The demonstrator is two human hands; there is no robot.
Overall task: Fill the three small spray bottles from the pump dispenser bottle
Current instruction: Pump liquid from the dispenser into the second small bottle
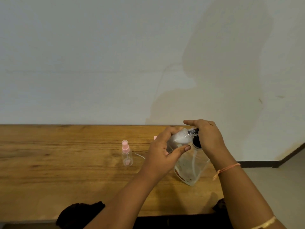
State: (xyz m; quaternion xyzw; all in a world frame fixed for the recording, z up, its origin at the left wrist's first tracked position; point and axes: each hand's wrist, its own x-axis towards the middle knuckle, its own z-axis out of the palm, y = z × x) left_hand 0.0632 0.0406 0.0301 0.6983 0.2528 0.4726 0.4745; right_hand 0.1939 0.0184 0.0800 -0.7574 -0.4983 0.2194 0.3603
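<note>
Left arm: rises from the lower centre, forearm slanting up to the right; left hand turned side-on, thumb lowermost.
Right arm: enters from the lower right, wrist bent above the clear squarish plastic pump dispenser bottle; right hand arched downward; thin orange thread band round the wrist.
Edges and room: the far edge of the brown wooden table meets the white wall just beyond both sets of knuckles; the table's right end lies just past the right wrist; broad bare wood extends left of the left fingers.
Left fingers: curled round a small clear plastic spray bottle, tilted, whitish inside, its mouth at the black nozzle.
Right fingers: curved over the black pump head, index stretched above the nozzle; whether they press cannot be told.
Other bottles: a pink-capped clear spray bottle stands upright well left of the left fingers; a second pink cap shows just behind the left knuckles, its body hidden; a thin white tube lies between.
</note>
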